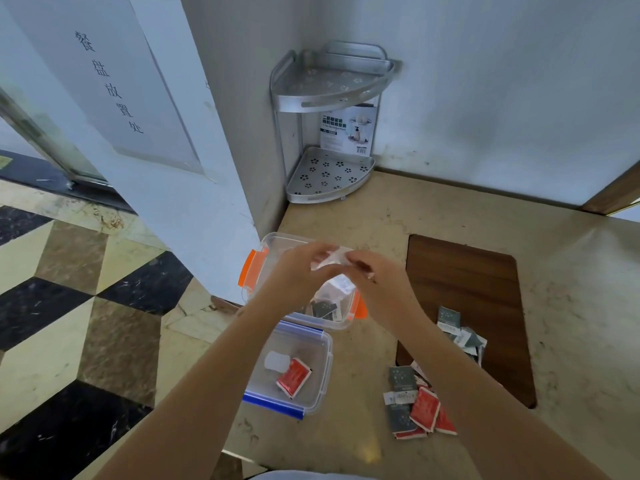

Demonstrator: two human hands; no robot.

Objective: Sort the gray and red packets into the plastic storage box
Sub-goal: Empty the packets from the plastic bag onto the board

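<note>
Both your hands meet over the orange-latched storage box (273, 251): left hand (298, 268) and right hand (377, 282) each pinch an edge of a clear plastic bag (334, 268) (fingers closed on it, bag hanging into the box), with gray packets (323, 308) visible through the box's near wall. Nearer you than that box sits a blue-latched box (322, 362) holding one red packet (293, 377) and a white piece. Right of the orange-latched box on the bench (346, 216), a loose pile of gray and red packets (415, 403) lies beside a second gray pile (457, 332) on the dark wood inset (485, 282).
</note>
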